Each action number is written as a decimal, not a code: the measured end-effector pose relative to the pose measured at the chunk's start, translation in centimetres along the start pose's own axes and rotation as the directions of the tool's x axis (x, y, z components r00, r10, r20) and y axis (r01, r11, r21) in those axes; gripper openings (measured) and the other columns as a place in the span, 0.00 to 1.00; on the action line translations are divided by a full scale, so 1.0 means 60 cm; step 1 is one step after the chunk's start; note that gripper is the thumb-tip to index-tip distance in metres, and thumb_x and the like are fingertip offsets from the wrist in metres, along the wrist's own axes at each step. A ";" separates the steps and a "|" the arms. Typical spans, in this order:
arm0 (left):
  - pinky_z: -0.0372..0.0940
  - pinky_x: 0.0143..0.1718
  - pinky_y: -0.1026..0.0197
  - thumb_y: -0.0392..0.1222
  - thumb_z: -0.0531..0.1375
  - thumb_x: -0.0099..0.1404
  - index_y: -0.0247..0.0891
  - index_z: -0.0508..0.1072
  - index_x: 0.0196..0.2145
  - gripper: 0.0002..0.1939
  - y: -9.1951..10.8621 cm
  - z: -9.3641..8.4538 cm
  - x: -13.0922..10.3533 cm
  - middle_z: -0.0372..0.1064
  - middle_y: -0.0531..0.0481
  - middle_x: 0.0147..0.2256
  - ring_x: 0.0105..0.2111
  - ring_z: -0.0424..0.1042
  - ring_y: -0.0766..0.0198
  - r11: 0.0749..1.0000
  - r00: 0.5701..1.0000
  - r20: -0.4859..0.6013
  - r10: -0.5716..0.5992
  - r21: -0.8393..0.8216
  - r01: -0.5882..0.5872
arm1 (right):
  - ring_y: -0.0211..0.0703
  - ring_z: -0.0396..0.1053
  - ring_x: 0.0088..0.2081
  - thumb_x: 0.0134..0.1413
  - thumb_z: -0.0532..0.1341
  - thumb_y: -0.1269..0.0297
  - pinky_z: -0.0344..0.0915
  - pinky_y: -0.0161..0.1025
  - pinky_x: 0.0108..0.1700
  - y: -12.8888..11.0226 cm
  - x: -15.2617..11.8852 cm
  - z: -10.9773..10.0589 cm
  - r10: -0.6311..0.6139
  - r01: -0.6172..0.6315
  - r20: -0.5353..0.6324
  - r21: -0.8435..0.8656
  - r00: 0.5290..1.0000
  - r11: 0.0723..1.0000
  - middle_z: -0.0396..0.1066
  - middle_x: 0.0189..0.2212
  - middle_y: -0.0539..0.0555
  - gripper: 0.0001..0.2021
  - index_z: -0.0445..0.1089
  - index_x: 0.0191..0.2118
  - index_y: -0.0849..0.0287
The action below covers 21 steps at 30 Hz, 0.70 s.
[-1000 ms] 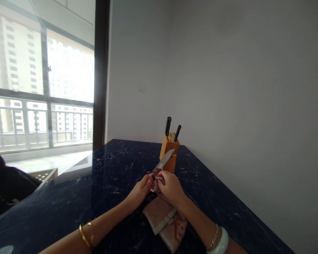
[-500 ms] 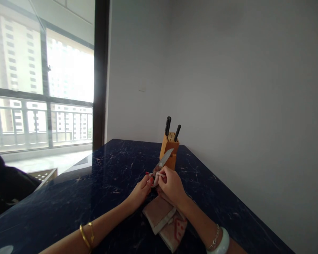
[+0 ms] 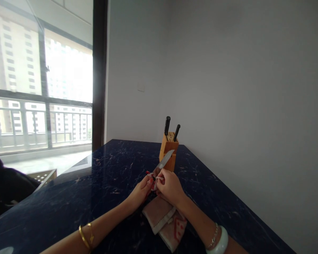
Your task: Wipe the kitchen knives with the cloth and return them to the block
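steel knife (image 3: 165, 161) slants up in front of the wooden block (image 3: 171, 146); on the block's near side, the left hand (image 3: 141, 192) grips its handle end while the right hand (image 3: 170, 186) pinches the pink towel (image 3: 158, 213).

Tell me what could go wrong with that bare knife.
The right grip pinches the cloth close to the knife's blade, so a slip might cut it. The cloth bunched there could also snag on the edge. The tip appears to point toward the block and might nick it if pushed forward.
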<state>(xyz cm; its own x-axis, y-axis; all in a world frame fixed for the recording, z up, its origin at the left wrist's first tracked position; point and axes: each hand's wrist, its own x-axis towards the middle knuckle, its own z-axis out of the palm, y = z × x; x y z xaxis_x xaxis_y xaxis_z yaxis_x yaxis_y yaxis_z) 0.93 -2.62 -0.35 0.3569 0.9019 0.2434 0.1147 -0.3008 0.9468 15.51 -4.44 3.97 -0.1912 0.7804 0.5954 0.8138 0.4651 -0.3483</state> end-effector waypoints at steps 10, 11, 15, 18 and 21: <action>0.48 0.21 0.66 0.60 0.47 0.60 0.37 0.64 0.36 0.22 0.003 -0.005 -0.007 0.54 0.61 0.17 0.18 0.52 0.70 0.998 1.000 0.003 0.018 0.058 -0.018 | 0.38 0.63 0.35 0.51 0.53 0.69 0.55 0.34 0.38 -0.005 -0.002 0.002 -0.086 0.087 -0.020 0.128 0.996 0.988 0.68 0.31 0.51 0.04 0.64 0.30 0.58; 0.48 0.21 0.66 0.59 0.47 0.60 0.37 0.64 0.35 0.22 0.002 -0.006 -0.007 0.54 0.60 0.17 0.18 0.53 0.70 0.998 1.000 0.004 0.019 0.065 -0.020 | 0.38 0.63 0.35 0.50 0.54 0.69 0.55 0.34 0.37 -0.004 -0.001 0.003 -0.076 0.076 -0.012 0.125 0.997 0.989 0.68 0.31 0.51 0.03 0.64 0.30 0.58; 0.49 0.22 0.66 0.59 0.46 0.60 0.37 0.63 0.33 0.21 -0.002 -0.007 -0.004 0.54 0.60 0.17 0.19 0.54 0.70 0.996 1.000 0.006 0.026 0.086 -0.026 | 0.38 0.63 0.31 0.47 0.56 0.70 0.55 0.33 0.33 -0.001 0.000 0.003 -0.004 0.003 0.013 0.068 1.000 0.998 0.67 0.27 0.50 0.01 0.63 0.27 0.58; 0.49 0.21 0.66 0.59 0.46 0.61 0.38 0.62 0.33 0.20 -0.003 -0.007 -0.002 0.54 0.61 0.17 0.19 0.52 0.70 0.995 0.999 0.012 0.032 0.096 -0.033 | 0.38 0.63 0.32 0.48 0.55 0.71 0.55 0.33 0.34 -0.003 0.000 0.001 -0.053 0.053 0.004 0.076 0.999 0.996 0.66 0.27 0.50 0.02 0.63 0.28 0.58; 0.48 0.20 0.67 0.59 0.45 0.61 0.38 0.62 0.36 0.21 -0.003 -0.006 -0.004 0.53 0.61 0.17 0.18 0.51 0.71 0.994 0.999 0.025 0.037 0.102 -0.039 | 0.38 0.63 0.34 0.50 0.54 0.70 0.55 0.34 0.37 -0.003 0.000 -0.001 -0.110 0.111 -0.018 0.104 0.994 0.988 0.67 0.29 0.50 0.03 0.63 0.29 0.58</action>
<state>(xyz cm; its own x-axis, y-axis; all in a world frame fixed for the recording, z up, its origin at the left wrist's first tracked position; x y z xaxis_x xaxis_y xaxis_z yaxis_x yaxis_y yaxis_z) 0.48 -2.68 -0.48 0.3835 0.8824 0.2726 0.1951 -0.3659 0.9100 15.41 -4.55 4.09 -0.2697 0.7170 0.6428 0.7259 0.5900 -0.3535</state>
